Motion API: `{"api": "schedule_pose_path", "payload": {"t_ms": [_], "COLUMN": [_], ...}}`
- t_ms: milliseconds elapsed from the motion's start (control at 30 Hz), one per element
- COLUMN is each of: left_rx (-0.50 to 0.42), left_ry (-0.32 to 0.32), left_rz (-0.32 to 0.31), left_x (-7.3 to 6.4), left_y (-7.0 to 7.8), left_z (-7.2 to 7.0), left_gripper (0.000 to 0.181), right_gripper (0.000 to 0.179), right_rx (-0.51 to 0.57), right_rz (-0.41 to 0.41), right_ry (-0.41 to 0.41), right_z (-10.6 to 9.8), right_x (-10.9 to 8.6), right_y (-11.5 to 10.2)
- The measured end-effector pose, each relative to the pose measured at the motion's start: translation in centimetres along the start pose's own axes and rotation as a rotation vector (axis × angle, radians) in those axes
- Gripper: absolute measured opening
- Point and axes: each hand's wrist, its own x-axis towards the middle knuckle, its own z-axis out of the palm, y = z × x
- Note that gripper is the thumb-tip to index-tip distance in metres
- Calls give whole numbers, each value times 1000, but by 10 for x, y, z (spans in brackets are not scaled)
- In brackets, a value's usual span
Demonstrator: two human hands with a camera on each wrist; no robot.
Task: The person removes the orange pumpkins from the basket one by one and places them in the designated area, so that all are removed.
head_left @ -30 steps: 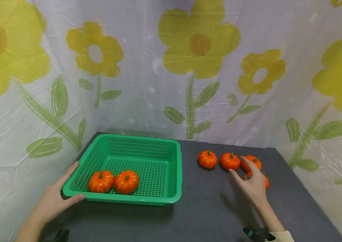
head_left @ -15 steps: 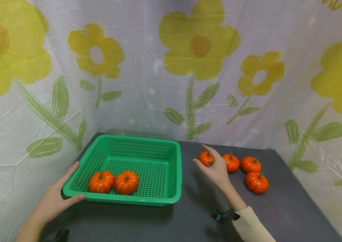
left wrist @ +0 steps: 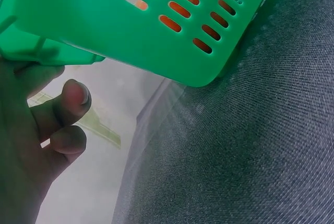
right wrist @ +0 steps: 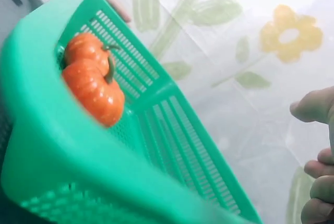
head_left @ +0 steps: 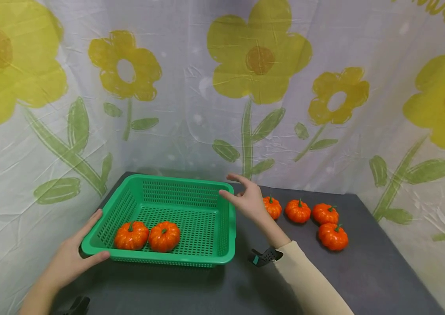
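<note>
My left hand (head_left: 73, 258) grips the near left corner of a green plastic basket (head_left: 233, 236), thumb on the front rim and fingers along the left side. From the left wrist view, the curled fingers (left wrist: 75, 97) show just beside the basket's rim (left wrist: 47, 51). Two small orange pumpkins (head_left: 131, 236) lie side by side in the basket's front left part. My right hand (head_left: 247, 199), holding nothing, hovers at the far right corner of the basket with thumb and forefinger spread. Behind its wrist, one pumpkin (head_left: 273, 208) on the table is partly hidden.
To the right of the basket, more small pumpkins (head_left: 298, 211) sit on the dark grey table (head_left: 368, 262), two of them close together (head_left: 332, 237). A white cloth (head_left: 183, 131) painted with yellow flowers hangs behind and along both sides of the table.
My right hand has swept left from the rightmost pumpkins, past the nearer ones, to the basket's right rim. The left hand, basket and pumpkins have stayed in place.
</note>
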Motion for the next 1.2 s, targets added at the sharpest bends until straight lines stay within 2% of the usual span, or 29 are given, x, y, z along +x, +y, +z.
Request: {"api": "schedule_pose_path", "payload": {"t_ms": [400, 500, 633, 833, 967, 1200], "left_rx": [19, 10, -1, 6, -5, 3], "left_ry": [-19, -21, -24, -15, -4, -4], "left_rz": [-12, -10, -15, -10, -1, -9], "left_x": [-2, -2, -2, -1, -1, -1], "left_y": [1, 3, 4, 3, 2, 2], "left_z": [-1, -2, -2, -1, -1, -2], "left_gripper": [109, 108, 108, 108, 107, 107], "right_gripper": [60, 59, 60, 62, 61, 70], "right_rx": [-93, -120, -162, -191, -227, -203], "right_rz": [16, 5, 32, 67, 31, -39], "right_ry": [-123, -178, -271, -362, -490, -838], "right_z": [35, 45, 57, 78, 91, 107], "right_x": [29, 35, 41, 49, 52, 56], "right_y": [-16, -15, -17, -19, -14, -12]}}
